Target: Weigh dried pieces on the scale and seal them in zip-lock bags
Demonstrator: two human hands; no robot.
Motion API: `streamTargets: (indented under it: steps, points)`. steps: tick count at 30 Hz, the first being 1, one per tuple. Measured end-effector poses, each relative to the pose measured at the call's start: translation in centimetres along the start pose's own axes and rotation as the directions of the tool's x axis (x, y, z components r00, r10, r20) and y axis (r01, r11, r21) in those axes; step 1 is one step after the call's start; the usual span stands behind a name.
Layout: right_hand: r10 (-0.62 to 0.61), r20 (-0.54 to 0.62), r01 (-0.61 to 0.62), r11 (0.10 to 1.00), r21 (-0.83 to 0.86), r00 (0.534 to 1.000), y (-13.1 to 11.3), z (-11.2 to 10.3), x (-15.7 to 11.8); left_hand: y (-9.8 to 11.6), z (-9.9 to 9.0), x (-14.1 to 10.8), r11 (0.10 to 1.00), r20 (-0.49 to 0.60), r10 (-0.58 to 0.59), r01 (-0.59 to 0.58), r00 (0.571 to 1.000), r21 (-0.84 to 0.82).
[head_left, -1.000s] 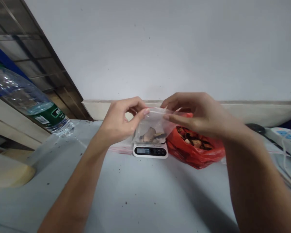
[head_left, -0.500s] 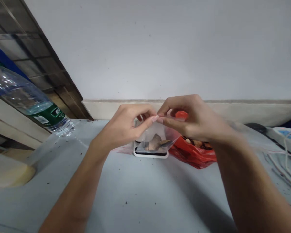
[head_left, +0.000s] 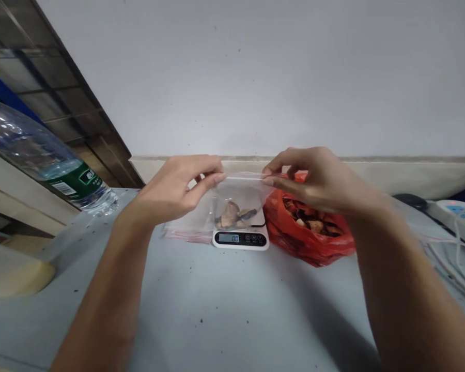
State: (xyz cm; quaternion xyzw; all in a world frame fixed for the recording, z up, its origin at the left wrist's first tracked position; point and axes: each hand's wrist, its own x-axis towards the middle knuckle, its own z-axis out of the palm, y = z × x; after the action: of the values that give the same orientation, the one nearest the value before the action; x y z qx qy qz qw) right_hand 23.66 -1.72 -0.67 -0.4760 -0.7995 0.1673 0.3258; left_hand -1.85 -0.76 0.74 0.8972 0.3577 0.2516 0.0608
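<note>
while half a second ago the two pinches met at the middle of the bag's mouth, they now sit at its opposite ends; the left hand [head_left: 174, 188] nips the left corner of the small clear zip bag [head_left: 238, 199] between thumb and forefinger, and the right hand [head_left: 313, 181] nips the right corner the same way; the top edge runs taut and straight between them, which suggests the seal has been pressed along its length; the bag hangs just above the digital kitchen scale [head_left: 241, 238], a few brownish dried pieces [head_left: 232, 214] at its bottom; an open red plastic bag [head_left: 308, 232] of similar pieces sits just right of the scale; empty zip bags [head_left: 188, 232] lie to its left; a water bottle [head_left: 42, 160] lies tilted at far left on the grey table [head_left: 225, 310].
</note>
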Motion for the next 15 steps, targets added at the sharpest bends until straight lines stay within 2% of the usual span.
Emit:
streamTargets:
  steps: [6,9,12,13,15]
  points:
    - [0.001,0.016,0.001,0.996,-0.094,1.0,0.8,-1.0,-0.3,0.0,0.4,0.3,0.999,0.036,0.036,-0.038,0.999,0.039]
    - [0.025,0.028,-0.021,0.992,-0.127,0.999,1.4,-1.7,-0.6,-0.1,-0.1,0.1,0.997,0.036,0.038,-0.04,0.999,0.06]
    - [0.136,-0.029,-0.139,0.972,-0.19,0.99,2.7,-3.0,-1.3,-0.7,-1.4,-0.7,0.996,-0.087,0.005,0.003,0.996,0.09]
    - [0.172,-0.058,-0.18,0.966,-0.187,0.983,3.1,-3.4,-1.5,-0.9,-1.9,-1.0,0.994,-0.174,-0.009,0.027,0.985,0.102]
    - [0.208,-0.086,-0.218,0.967,-0.128,0.974,3.5,-4.1,-2.0,-1.3,-2.6,-1.4,0.991,-0.273,-0.007,0.044,0.962,0.129]
